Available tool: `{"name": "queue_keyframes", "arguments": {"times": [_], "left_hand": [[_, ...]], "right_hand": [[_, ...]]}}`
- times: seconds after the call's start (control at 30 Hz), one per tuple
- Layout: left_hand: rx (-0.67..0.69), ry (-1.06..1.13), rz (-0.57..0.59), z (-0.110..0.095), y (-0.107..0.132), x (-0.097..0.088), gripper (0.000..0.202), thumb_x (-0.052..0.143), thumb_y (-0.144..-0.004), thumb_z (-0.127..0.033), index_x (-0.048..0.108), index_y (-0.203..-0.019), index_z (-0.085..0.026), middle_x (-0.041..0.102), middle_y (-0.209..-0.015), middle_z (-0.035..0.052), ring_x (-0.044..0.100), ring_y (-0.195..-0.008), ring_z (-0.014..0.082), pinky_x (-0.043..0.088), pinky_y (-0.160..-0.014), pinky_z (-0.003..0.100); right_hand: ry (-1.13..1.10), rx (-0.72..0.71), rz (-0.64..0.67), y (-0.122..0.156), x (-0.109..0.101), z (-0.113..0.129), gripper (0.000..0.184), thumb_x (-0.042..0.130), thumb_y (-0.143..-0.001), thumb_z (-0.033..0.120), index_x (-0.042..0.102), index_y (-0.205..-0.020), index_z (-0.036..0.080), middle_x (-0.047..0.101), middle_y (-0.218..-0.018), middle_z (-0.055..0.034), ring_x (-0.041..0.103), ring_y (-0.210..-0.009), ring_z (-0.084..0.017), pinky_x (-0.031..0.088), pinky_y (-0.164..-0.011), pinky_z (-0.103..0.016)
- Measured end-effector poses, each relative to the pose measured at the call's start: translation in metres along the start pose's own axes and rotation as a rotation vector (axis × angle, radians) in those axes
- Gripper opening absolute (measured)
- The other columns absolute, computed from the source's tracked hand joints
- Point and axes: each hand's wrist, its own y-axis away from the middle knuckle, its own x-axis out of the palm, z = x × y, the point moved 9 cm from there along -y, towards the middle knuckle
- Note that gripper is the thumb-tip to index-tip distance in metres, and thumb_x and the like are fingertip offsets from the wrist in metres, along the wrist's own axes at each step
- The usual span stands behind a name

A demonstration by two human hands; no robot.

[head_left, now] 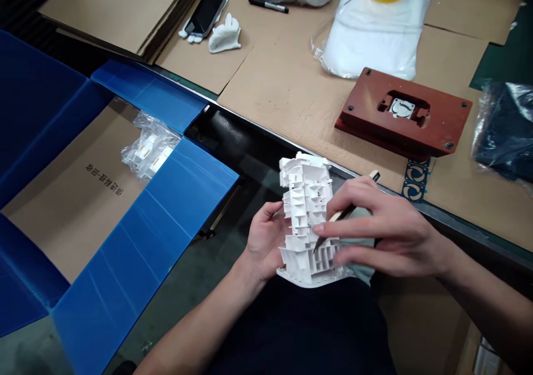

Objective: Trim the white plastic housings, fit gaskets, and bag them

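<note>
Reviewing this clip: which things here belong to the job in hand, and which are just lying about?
In use: left hand, right hand, white moulded plastic part, craft knife.
Lying about: smartphone, white gloves, black marker, red-brown fixture plate, bagged white parts.

- Left: an open folded box (141, 242), with a bag of small parts (150, 147) lying on its floor.
- Ahead: a surface (283, 109) carrying a phone (204, 14), a glove (225, 35) just right of it, and a marker (268, 4) behind both.
- Ahead, right: a bolted fixture plate (403, 111), a bagged white item (368, 42) behind it, a dark bag (506, 131) to its right.
- Centre: a molded plastic part (308, 219) on the left grip (264, 242), with a craft knife (341, 214) from the right grip (387, 231) touching it.
</note>
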Motion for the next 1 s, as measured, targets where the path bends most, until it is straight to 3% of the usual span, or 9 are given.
{"name": "queue_keyframes", "arguments": {"times": [0.13,0.27,0.33,0.4,0.5,0.63,0.8,1.0], "left_hand": [[0.132,-0.109,-0.06,-0.017,0.002,-0.009,0.052,0.079,-0.071,-0.029,0.065,-0.118,-0.012,0.075,-0.113,0.0143,0.07,-0.106,0.0342,0.052,-0.097,0.047],[0.302,-0.273,-0.333,-0.04,0.013,-0.025,0.041,0.086,-0.066,-0.014,0.068,-0.103,-0.012,0.078,-0.086,0.007,0.074,-0.072,0.0194,0.06,-0.075,0.03],[0.354,-0.294,-0.419,-0.048,0.017,-0.027,0.039,0.083,-0.069,-0.015,0.068,-0.105,-0.012,0.076,-0.078,0.0051,0.074,-0.068,0.0209,0.062,-0.074,0.033],[0.443,-0.279,-0.461,-0.055,0.02,-0.024,0.049,0.081,-0.069,-0.015,0.066,-0.116,-0.013,0.078,-0.085,0.0063,0.076,-0.077,0.0265,0.063,-0.081,0.041],[0.612,-0.288,-0.429,-0.067,0.022,-0.012,0.068,0.078,-0.068,-0.01,0.059,-0.132,-0.02,0.077,-0.111,0.0094,0.074,-0.098,0.0344,0.06,-0.091,0.052],[0.727,-0.388,-0.342,-0.075,0.022,0.006,0.064,0.072,-0.073,-0.012,0.058,-0.135,-0.021,0.067,-0.132,0.0152,0.067,-0.113,0.0416,0.056,-0.095,0.062],[0.888,-0.455,-0.36,-0.083,0.033,0.017,0.064,0.069,-0.075,-0.01,0.058,-0.136,-0.026,0.066,-0.135,0.011,0.063,-0.122,0.0394,0.051,-0.103,0.061],[0.942,-0.511,-0.384,-0.083,0.038,0.024,0.063,0.069,-0.074,-0.01,0.059,-0.133,-0.028,0.063,-0.137,0.0099,0.061,-0.124,0.0409,0.053,-0.101,0.063]], "right_hand": [[0.008,0.32,-0.335,0.02,-0.019,-0.03,0.036,0.062,-0.095,0.016,0.067,-0.129,0.027,0.067,-0.101,-0.0047,0.062,-0.09,-0.017,0.047,-0.08,-0.032],[-0.067,0.602,-0.629,0.056,-0.014,-0.057,0.025,0.065,-0.094,0.026,0.072,-0.118,0.025,0.069,-0.103,-0.0045,0.064,-0.091,-0.018,0.05,-0.082,-0.033],[-0.14,0.721,-0.772,0.075,-0.003,-0.068,0.023,0.067,-0.093,0.032,0.073,-0.113,0.024,0.069,-0.093,-0.0032,0.064,-0.081,-0.018,0.052,-0.078,-0.034],[-0.204,0.834,-0.868,0.09,0.011,-0.075,0.027,0.067,-0.092,0.037,0.072,-0.115,0.023,0.068,-0.086,-0.0022,0.062,-0.073,-0.017,0.054,-0.073,-0.033],[-0.184,0.905,-0.883,0.092,0.027,-0.067,0.031,0.065,-0.094,0.038,0.071,-0.122,0.026,0.071,-0.096,-0.0039,0.065,-0.085,-0.019,0.055,-0.081,-0.035],[0.008,0.792,-0.811,0.072,0.028,-0.035,0.034,0.059,-0.098,0.031,0.066,-0.131,0.027,0.069,-0.111,-0.0054,0.065,-0.101,-0.019,0.054,-0.085,-0.03],[0.114,0.687,-0.72,0.057,0.035,-0.012,0.041,0.066,-0.095,0.03,0.065,-0.133,0.017,0.062,-0.09,-0.0051,0.06,-0.076,-0.014,0.052,-0.067,-0.025],[0.187,0.677,-0.732,0.056,0.035,-0.006,0.042,0.07,-0.092,0.031,0.068,-0.13,0.014,0.059,-0.085,-0.0045,0.056,-0.07,-0.013,0.049,-0.062,-0.027]]}}
